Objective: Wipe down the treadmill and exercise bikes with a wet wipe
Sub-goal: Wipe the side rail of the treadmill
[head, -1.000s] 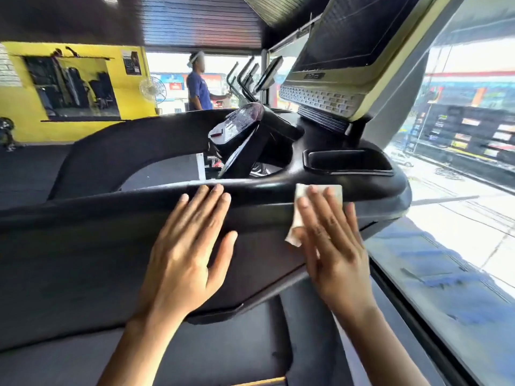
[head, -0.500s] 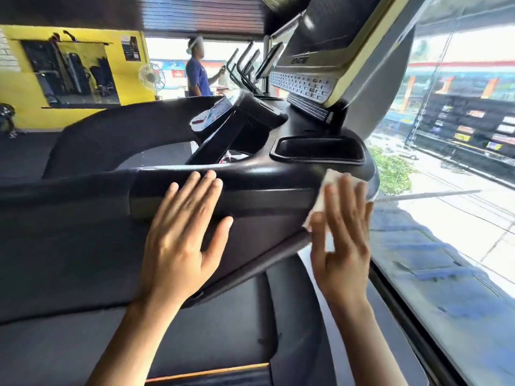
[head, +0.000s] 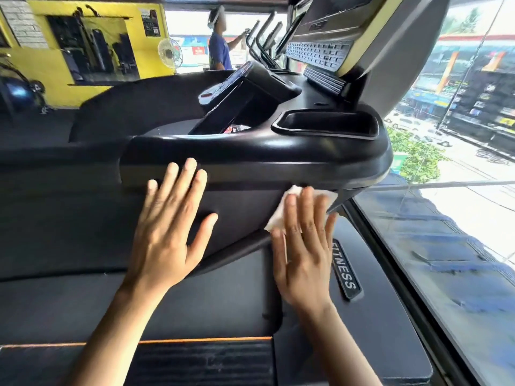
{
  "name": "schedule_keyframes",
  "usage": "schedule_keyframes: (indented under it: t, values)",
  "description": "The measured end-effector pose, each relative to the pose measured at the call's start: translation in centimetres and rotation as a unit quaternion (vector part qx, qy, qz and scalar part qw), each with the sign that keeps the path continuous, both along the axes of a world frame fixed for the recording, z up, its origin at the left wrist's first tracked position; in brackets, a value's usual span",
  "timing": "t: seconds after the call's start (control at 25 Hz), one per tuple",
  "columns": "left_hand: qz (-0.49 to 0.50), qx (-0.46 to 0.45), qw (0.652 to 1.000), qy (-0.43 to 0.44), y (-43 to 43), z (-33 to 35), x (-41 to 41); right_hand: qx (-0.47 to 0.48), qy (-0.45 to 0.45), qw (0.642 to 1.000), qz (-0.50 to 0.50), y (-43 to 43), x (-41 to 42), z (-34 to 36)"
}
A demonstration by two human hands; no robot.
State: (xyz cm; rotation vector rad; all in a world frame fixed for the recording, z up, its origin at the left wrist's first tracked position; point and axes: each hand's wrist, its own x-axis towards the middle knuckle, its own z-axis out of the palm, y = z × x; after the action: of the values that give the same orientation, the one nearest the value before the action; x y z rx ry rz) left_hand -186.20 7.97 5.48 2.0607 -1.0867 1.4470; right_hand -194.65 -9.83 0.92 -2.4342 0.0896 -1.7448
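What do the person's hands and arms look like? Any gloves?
No gloves. The left hand and the right hand are both bare, with short nails. No ring, watch or bracelet shows, and no sleeve comes into view on either arm.

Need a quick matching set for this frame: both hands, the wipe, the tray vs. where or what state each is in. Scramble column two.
1 left hand
2 right hand
3 wet wipe
4 tray

A recessed in the treadmill console top
B flat on the bare front panel
C white, pinned under a hand
D pressing the wet wipe near the panel's right end

Pairs: 1-B; 2-D; 3-C; 4-A
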Motion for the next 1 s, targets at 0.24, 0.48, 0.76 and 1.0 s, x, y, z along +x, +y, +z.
schedule_keyframes:
  t: [0.24,0.48,0.76,1.0]
  values:
    - [0.043,0.038,0.998,0.012,2.6,-3.6,-0.1,-0.099,0.037,0.994,0.014,0.9,0.5,-1.8]
    - [0.098,0.006,0.992,0.081,6.4,-6.9,-0.3,-0.055,0.064,0.994,0.065,5.3,1.7,-2.5]
    - [0.14,0.01,0.988,0.058,12.5,-10.5,3.2,-0.015,0.035,0.999,-0.002,6.7,3.0,-5.4]
    - [0.089,0.049,0.995,-0.003,18.8,-11.2,8.3,-0.082,0.063,0.993,0.061,21.4,9.1,-8.2]
